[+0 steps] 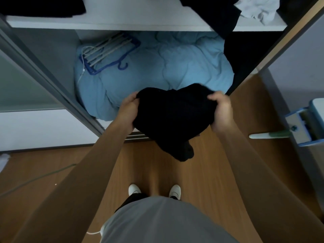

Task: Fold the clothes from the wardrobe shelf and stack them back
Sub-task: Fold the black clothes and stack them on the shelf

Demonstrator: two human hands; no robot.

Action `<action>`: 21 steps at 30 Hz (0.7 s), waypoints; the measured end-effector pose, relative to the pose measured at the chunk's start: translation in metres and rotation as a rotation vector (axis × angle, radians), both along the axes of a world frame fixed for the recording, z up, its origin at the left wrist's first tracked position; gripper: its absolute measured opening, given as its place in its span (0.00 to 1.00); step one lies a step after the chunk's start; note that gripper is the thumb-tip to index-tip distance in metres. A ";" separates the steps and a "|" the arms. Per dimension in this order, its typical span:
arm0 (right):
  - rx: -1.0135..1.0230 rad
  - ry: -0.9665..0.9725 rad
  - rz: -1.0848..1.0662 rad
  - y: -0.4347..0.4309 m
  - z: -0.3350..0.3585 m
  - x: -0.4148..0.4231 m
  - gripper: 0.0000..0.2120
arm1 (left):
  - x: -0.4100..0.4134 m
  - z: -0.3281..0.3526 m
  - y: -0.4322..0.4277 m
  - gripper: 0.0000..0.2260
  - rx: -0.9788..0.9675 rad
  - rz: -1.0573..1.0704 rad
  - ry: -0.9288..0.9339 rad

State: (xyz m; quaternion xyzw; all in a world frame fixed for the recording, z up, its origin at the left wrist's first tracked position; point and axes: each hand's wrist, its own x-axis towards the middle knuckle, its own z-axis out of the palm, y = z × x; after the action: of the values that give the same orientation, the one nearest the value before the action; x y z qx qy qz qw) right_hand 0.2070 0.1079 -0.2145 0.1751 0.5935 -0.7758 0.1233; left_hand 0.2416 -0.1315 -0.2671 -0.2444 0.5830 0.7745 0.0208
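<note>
L hand (128, 107) gripping left edge of black garment (171, 118), fingers (132, 97) curled tight into cloth. Garment bunched btwn both hands, held in air above wooden floor (149, 172), in front of light-blue duvet (166, 67) at wardrobe bottom, lower end hanging. R hand (221, 109) clutching right edge, fingers curled over top. Above, on shelf (122, 23): dark clothes (210, 13), crumpled white cloth (257, 9) far right.

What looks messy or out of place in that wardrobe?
A dark garment droops off the white shelf, a pale cloth beside it is crumpled, and blue and white hangers lie loose on the light-blue duvet.
</note>
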 end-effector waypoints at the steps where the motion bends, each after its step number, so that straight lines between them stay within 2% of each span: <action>1: 0.185 0.005 0.069 0.004 -0.009 0.002 0.07 | -0.005 0.003 -0.004 0.16 -0.052 0.034 0.027; 2: 0.294 0.039 0.164 0.007 -0.017 0.008 0.05 | -0.009 0.005 -0.006 0.17 -0.097 0.066 0.058; 4: 0.417 0.052 0.345 0.013 -0.038 0.022 0.16 | -0.012 0.010 -0.009 0.18 -0.206 0.130 0.123; 5: 0.503 0.029 0.414 0.015 -0.046 0.027 0.18 | -0.013 0.011 -0.010 0.19 -0.269 0.152 0.153; 8: 0.782 -0.021 0.621 0.007 -0.062 0.031 0.14 | -0.010 0.015 -0.007 0.21 -0.483 0.136 0.260; 9: 0.813 -0.059 0.626 0.002 -0.066 0.028 0.11 | -0.007 0.017 -0.004 0.20 -0.544 0.119 0.301; 10: 0.792 -0.096 0.584 -0.003 -0.066 0.026 0.10 | -0.004 0.020 -0.002 0.19 -0.593 0.116 0.336; 11: 0.716 -0.157 0.523 -0.007 -0.064 0.024 0.12 | -0.002 0.022 0.000 0.18 -0.638 0.130 0.369; 13: 0.465 -0.317 0.515 -0.018 -0.051 0.022 0.28 | 0.001 0.028 0.005 0.16 -0.723 0.160 0.424; 15: 0.143 -0.447 0.637 -0.033 -0.038 0.017 0.45 | 0.005 0.032 0.011 0.15 -0.796 0.093 0.478; 16: -0.009 -0.474 0.656 -0.042 -0.033 0.016 0.49 | 0.009 0.033 0.015 0.15 -0.825 0.012 0.510; 17: -0.134 -0.473 0.626 -0.051 -0.027 0.014 0.47 | 0.014 0.033 0.019 0.15 -0.840 -0.087 0.539; 18: -0.210 -0.444 0.552 -0.059 -0.022 0.012 0.42 | 0.019 0.034 0.024 0.16 -0.831 -0.186 0.557; 21: -0.228 -0.352 0.251 -0.077 -0.013 0.006 0.18 | 0.032 0.035 0.031 0.16 -0.730 -0.371 0.577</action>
State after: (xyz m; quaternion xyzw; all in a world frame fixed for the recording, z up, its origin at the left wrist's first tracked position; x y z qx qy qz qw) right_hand 0.2134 0.0306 -0.2272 0.2176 0.4885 -0.7739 0.3392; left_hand 0.2737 -0.1008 -0.2318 0.0962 0.8318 0.5391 -0.0910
